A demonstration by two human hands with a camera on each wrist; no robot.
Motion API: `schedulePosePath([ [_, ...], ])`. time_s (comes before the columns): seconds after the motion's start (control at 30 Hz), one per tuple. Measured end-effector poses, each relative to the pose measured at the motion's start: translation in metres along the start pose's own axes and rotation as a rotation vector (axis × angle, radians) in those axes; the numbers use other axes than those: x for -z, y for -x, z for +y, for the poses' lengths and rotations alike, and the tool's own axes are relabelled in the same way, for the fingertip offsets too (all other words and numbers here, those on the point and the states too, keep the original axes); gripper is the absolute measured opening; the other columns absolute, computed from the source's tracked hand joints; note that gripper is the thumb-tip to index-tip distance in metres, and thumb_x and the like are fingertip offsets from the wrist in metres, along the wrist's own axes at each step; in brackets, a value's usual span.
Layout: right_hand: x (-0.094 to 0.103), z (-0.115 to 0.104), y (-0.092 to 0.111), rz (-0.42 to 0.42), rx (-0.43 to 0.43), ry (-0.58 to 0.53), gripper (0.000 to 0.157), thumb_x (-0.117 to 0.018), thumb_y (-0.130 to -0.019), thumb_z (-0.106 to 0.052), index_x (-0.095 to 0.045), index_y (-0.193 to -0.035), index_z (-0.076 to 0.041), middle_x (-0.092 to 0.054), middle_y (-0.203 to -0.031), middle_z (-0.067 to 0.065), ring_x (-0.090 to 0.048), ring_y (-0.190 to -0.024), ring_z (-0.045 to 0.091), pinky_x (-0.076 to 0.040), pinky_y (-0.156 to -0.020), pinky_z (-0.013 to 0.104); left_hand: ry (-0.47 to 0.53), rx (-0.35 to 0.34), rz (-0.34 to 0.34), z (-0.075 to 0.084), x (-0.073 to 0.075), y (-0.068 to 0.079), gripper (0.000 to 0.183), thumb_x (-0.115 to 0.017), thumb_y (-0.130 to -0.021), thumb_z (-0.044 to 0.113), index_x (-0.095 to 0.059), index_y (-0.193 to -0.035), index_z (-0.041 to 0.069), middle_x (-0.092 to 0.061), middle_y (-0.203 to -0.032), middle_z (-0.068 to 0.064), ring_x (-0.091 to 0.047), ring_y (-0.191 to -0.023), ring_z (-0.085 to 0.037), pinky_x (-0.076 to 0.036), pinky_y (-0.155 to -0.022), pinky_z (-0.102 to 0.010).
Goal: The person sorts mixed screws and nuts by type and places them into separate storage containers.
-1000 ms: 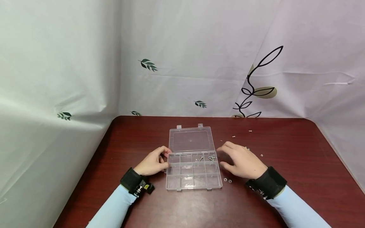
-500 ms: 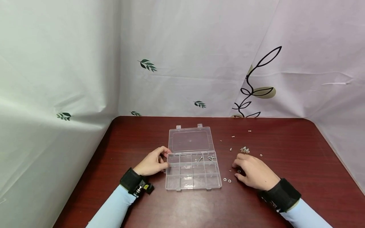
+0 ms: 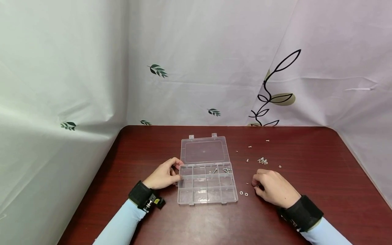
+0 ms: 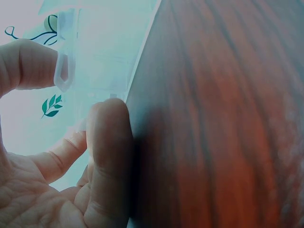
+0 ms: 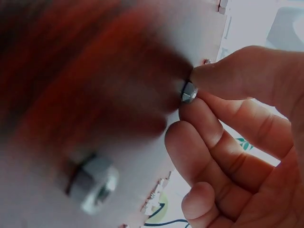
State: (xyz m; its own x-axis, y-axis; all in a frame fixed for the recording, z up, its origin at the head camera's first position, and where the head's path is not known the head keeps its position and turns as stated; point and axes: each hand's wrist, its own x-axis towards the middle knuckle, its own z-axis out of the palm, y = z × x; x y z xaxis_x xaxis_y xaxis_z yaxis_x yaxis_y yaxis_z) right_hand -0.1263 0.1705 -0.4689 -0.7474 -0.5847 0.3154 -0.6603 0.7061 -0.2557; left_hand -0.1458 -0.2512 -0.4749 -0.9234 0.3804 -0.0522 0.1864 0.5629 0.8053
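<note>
A clear plastic compartment box [image 3: 193, 196] lies on the table with its lid [image 3: 204, 151] folded back. My left hand [image 3: 163, 174] grips its left side wall, as the left wrist view [image 4: 107, 156] also shows. Several screws [image 3: 226, 169] lie in the back row of compartments. To the right of the box, my right hand [image 3: 272, 188] is down at the tabletop. In the right wrist view a small metal nut [image 5: 189, 91] is pinched between thumb and fingertip. A second nut [image 5: 95, 184] sits on the table near the curled fingers.
Two small pale rings [image 3: 243, 193] lie between box and right hand. A small pile of screws [image 3: 262, 161] is behind that hand, with loose screws [image 3: 249, 147] farther back and one more ring [image 3: 280, 166] to the right. Printed cloth [image 3: 196, 68] hangs behind the table.
My right hand has moved from the box's right edge out to the right, and its thumb and fingers have come together on the nut. The left hand stays on the box.
</note>
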Motion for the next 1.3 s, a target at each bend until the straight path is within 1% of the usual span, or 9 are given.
schedulePosePath([
  [0.2, -0.002, 0.000, -0.003, 0.029, 0.012, -0.005, 0.034, -0.068, -0.058, -0.004, -0.046, -0.066, -0.028, -0.038, -0.068, -0.016, -0.033, -0.058, -0.002, -0.033, -0.053, 0.019, 0.012, 0.007, -0.004, 0.003, 0.001, 0.000, 0.039, -0.066, -0.081, 0.006, -0.057, -0.119, 0.007, -0.052, -0.104, -0.011, -0.059, -0.066, -0.016, -0.053, -0.061, -0.031],
  [0.33, -0.003, -0.002, -0.006, 0.043, 0.008, 0.001, 0.036, -0.067, -0.056, -0.005, -0.043, -0.065, -0.029, -0.035, -0.068, -0.017, -0.031, -0.056, -0.003, -0.031, -0.051, 0.019, 0.034, 0.013, -0.015, 0.006, 0.001, 0.001, 0.040, -0.064, -0.082, 0.006, -0.056, -0.120, 0.006, -0.052, -0.105, -0.013, -0.060, -0.065, -0.017, -0.054, -0.060, -0.032],
  [0.47, -0.002, -0.008, -0.011, 0.067, 0.018, -0.027, 0.035, -0.066, -0.056, -0.005, -0.043, -0.065, -0.029, -0.036, -0.069, -0.016, -0.032, -0.055, -0.004, -0.031, -0.050, 0.017, 0.041, 0.012, -0.015, 0.007, 0.002, 0.001, 0.040, -0.063, -0.082, 0.005, -0.056, -0.121, 0.005, -0.051, -0.105, -0.014, -0.060, -0.065, -0.017, -0.054, -0.060, -0.033],
  [0.77, 0.002, -0.033, -0.028, 0.127, 0.131, -0.126, 0.033, -0.067, -0.059, -0.005, -0.046, -0.069, -0.028, -0.038, -0.071, -0.016, -0.035, -0.058, -0.007, -0.031, -0.052, 0.011, 0.046, 0.014, -0.018, 0.006, 0.001, 0.001, 0.040, -0.063, -0.082, 0.004, -0.055, -0.121, 0.005, -0.051, -0.105, -0.014, -0.060, -0.064, -0.019, -0.055, -0.060, -0.033],
  [1.03, -0.002, -0.053, -0.037, 0.140, 0.218, -0.208, 0.031, -0.067, -0.064, -0.005, -0.049, -0.073, -0.028, -0.040, -0.074, -0.016, -0.035, -0.060, -0.007, -0.031, -0.053, 0.009, 0.045, 0.013, -0.017, 0.005, 0.001, 0.001, 0.040, -0.063, -0.081, 0.004, -0.056, -0.121, 0.005, -0.051, -0.104, -0.013, -0.061, -0.064, -0.018, -0.054, -0.060, -0.033],
  [1.1, -0.004, -0.057, -0.038, 0.112, 0.229, -0.217, 0.027, -0.070, -0.067, -0.008, -0.054, -0.077, -0.027, -0.044, -0.078, -0.016, -0.037, -0.061, -0.006, -0.031, -0.055, 0.009, 0.046, 0.014, -0.019, 0.004, 0.001, 0.001, 0.040, -0.063, -0.081, 0.004, -0.056, -0.121, 0.005, -0.051, -0.104, -0.013, -0.061, -0.064, -0.018, -0.054, -0.060, -0.033],
  [1.17, -0.003, -0.058, -0.037, 0.076, 0.238, -0.223, 0.023, -0.074, -0.071, -0.014, -0.062, -0.086, -0.025, -0.047, -0.085, -0.016, -0.038, -0.063, -0.005, -0.032, -0.057, 0.010, 0.044, 0.014, -0.022, 0.004, 0.001, 0.001, 0.040, -0.063, -0.082, 0.005, -0.056, -0.121, 0.005, -0.051, -0.105, -0.012, -0.060, -0.064, -0.019, -0.054, -0.061, -0.033],
  [1.2, -0.003, -0.058, -0.037, 0.058, 0.240, -0.220, 0.024, -0.077, -0.072, -0.018, -0.065, -0.092, -0.024, -0.048, -0.089, -0.017, -0.039, -0.066, -0.005, -0.033, -0.059, 0.010, 0.044, 0.015, -0.024, 0.004, 0.001, 0.001, 0.040, -0.063, -0.082, 0.005, -0.056, -0.121, 0.005, -0.051, -0.105, -0.012, -0.061, -0.065, -0.019, -0.054, -0.061, -0.033],
  [1.3, 0.000, -0.056, -0.036, 0.017, 0.241, -0.203, 0.039, -0.082, -0.073, -0.028, -0.068, -0.108, -0.020, -0.049, -0.100, -0.015, -0.039, -0.071, -0.003, -0.036, -0.064, 0.014, 0.042, 0.016, -0.024, 0.004, 0.002, 0.001, 0.040, -0.063, -0.083, 0.006, -0.056, -0.122, 0.005, -0.051, -0.105, -0.011, -0.060, -0.065, -0.019, -0.054, -0.061, -0.033],
])
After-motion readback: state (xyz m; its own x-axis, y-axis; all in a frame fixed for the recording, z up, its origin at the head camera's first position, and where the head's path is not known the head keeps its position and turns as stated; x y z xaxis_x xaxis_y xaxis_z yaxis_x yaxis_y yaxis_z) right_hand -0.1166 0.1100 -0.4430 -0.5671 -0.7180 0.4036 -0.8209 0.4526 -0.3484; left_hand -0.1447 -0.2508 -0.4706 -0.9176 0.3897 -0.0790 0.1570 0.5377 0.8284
